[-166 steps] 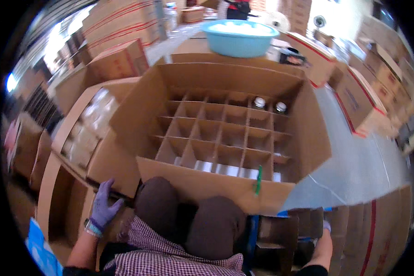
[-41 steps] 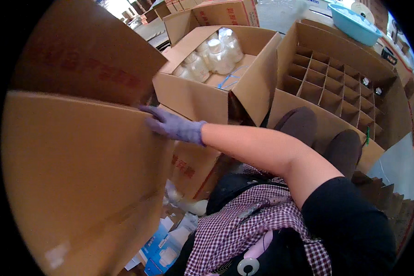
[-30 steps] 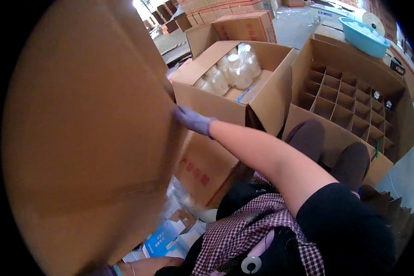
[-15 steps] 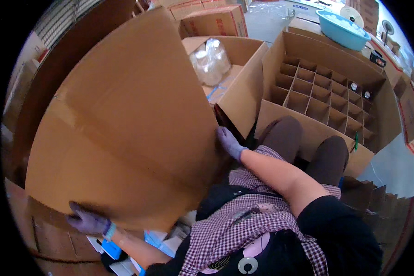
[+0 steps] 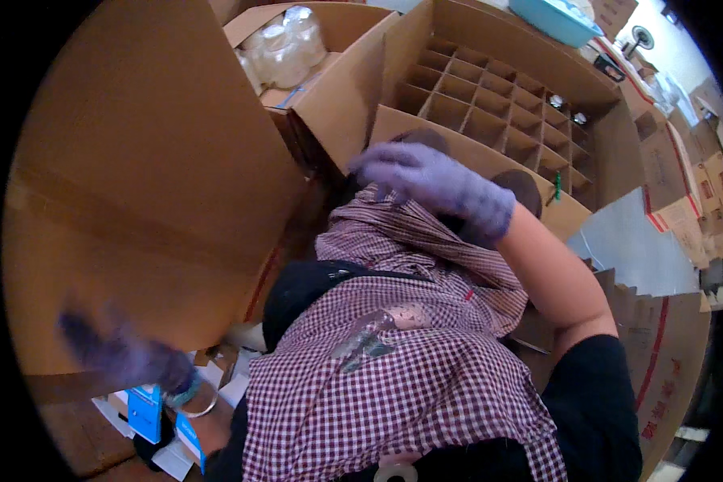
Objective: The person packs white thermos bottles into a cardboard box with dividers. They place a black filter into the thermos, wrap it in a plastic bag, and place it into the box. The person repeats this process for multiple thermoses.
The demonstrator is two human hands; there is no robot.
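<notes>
My right hand (image 5: 442, 186), in a purple glove, is raised over my lap in front of the divided carton, its fingers stretched to the left and holding nothing I can see. My left hand (image 5: 128, 349), gloved alike, is smeared by motion low in front of a large brown cardboard panel (image 5: 145, 185). Whether it touches the panel is unclear. That panel stands tall along my left side. Beyond my knees sits the open carton (image 5: 474, 149) with a grid of cardboard dividers. Near its right end two bottle tops (image 5: 557, 102) show, and a green strip (image 5: 557, 185) hangs by its near wall.
Another open box (image 5: 341, 92) holds clear plastic-wrapped containers (image 5: 285, 50). A light-blue basin (image 5: 558, 22) stands at the back. Folded cardboard (image 5: 671, 361) leans at my right, stacked cartons (image 5: 667, 173) stand behind it. Blue-and-white small boxes (image 5: 145, 414) lie below my left hand.
My right hand has left the panel's edge and risen over my lap. My left hand has shifted, now blurred, before the panel. The view has swung right and down.
</notes>
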